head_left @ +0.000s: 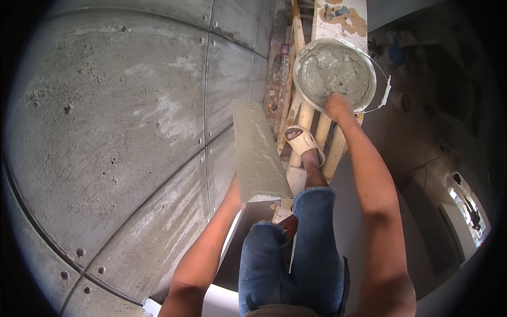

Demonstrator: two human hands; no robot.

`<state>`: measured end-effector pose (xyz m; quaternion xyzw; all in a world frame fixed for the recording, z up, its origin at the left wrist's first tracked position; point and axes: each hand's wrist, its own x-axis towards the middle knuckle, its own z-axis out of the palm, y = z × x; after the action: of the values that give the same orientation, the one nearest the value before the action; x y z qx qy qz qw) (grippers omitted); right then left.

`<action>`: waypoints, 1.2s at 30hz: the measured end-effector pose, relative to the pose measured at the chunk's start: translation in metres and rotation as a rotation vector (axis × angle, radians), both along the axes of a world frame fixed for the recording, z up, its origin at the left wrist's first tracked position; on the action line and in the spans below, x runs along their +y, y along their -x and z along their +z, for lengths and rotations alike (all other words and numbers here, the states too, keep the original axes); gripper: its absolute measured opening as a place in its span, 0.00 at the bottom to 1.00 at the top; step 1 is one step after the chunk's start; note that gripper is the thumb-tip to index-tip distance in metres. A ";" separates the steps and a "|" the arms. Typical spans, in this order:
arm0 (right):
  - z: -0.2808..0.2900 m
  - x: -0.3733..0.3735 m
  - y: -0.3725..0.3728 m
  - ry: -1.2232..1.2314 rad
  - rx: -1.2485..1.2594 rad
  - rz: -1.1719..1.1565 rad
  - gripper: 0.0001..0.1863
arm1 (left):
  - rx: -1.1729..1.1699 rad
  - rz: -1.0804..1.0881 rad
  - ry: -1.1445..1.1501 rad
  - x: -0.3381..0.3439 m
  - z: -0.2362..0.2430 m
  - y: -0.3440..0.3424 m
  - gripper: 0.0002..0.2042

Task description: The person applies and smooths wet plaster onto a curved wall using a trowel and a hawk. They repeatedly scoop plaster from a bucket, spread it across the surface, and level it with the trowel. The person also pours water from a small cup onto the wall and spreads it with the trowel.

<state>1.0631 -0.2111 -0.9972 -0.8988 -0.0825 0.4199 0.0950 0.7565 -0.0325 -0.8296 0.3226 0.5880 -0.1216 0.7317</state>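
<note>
My left hand [232, 195] grips the lower end of a long flat plastering tool [259, 148], its face coated with smooth grey-green wet mix. My right hand [338, 108] reaches into the near part of a white bucket [297, 74] of thick grey mix [338, 68], fingers curled; what they hold is hidden in the mix and by the hand. The bucket's wire handle hangs off its right side. Below the bucket is my sandalled foot [302, 142].
A grey panelled concrete wall [132, 132] with grooves runs along my left. The bucket rests on narrow wooden planks and rails [335, 18], stained with mix, where my foot stands. To the right, a dim room [422, 132] lies lower, with scattered items and a bright opening.
</note>
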 end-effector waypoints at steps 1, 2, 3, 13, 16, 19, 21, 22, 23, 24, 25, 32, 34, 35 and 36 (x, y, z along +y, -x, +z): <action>-0.020 0.007 -0.001 -0.057 0.010 -0.083 0.17 | -0.010 -0.007 0.003 0.001 -0.005 -0.001 0.21; -0.037 0.014 -0.004 -0.097 0.015 -0.187 0.17 | -0.021 -0.015 0.008 0.001 -0.009 -0.004 0.21; -0.051 0.024 -0.010 -0.068 0.056 -0.026 0.16 | 0.009 0.011 0.005 0.001 -0.013 -0.007 0.21; -0.013 0.011 0.020 -0.638 0.603 -1.150 0.19 | -0.009 -0.135 -0.114 0.009 -0.028 -0.089 0.19; 0.001 -0.006 0.045 -0.695 0.591 -1.184 0.20 | -0.087 -0.185 -0.074 0.017 -0.041 -0.120 0.19; 0.019 -0.018 0.059 -0.689 0.547 -1.202 0.21 | -0.127 -0.161 0.018 0.024 -0.072 -0.144 0.18; 0.044 -0.031 0.065 -0.718 0.511 -1.117 0.22 | -0.172 -0.223 0.032 0.025 -0.102 -0.154 0.19; 0.060 -0.038 0.066 -0.718 0.488 -1.081 0.24 | -0.207 -0.304 0.006 0.024 -0.118 -0.158 0.20; 0.078 -0.046 0.070 -0.738 0.466 -1.081 0.25 | -0.222 -0.380 -0.019 0.021 -0.134 -0.161 0.20; 0.097 -0.050 0.074 -0.815 0.440 -1.052 0.27 | -0.265 -0.384 -0.009 0.017 -0.150 -0.165 0.20; 0.114 -0.049 0.081 -0.758 0.371 -1.014 0.28 | -0.287 -0.384 0.006 0.011 -0.165 -0.170 0.20; 0.182 -0.016 0.101 -0.694 0.040 -0.729 0.29 | -0.396 -0.355 0.038 -0.048 -0.192 -0.199 0.18; 0.188 -0.016 0.099 -0.605 -0.115 -0.525 0.30 | -0.418 -0.354 0.071 -0.052 -0.191 -0.204 0.18; 0.190 -0.019 0.098 -0.584 -0.134 -0.476 0.30 | -0.425 -0.354 0.095 -0.054 -0.192 -0.205 0.18; 0.191 -0.022 0.096 -0.581 -0.172 -0.440 0.30 | -0.425 -0.335 0.100 -0.055 -0.194 -0.206 0.17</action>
<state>0.9676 -0.2335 -0.8057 -0.8626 -0.0105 0.2717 0.4266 0.9623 -0.0872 -1.0232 0.3972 0.3528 -0.1996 0.8234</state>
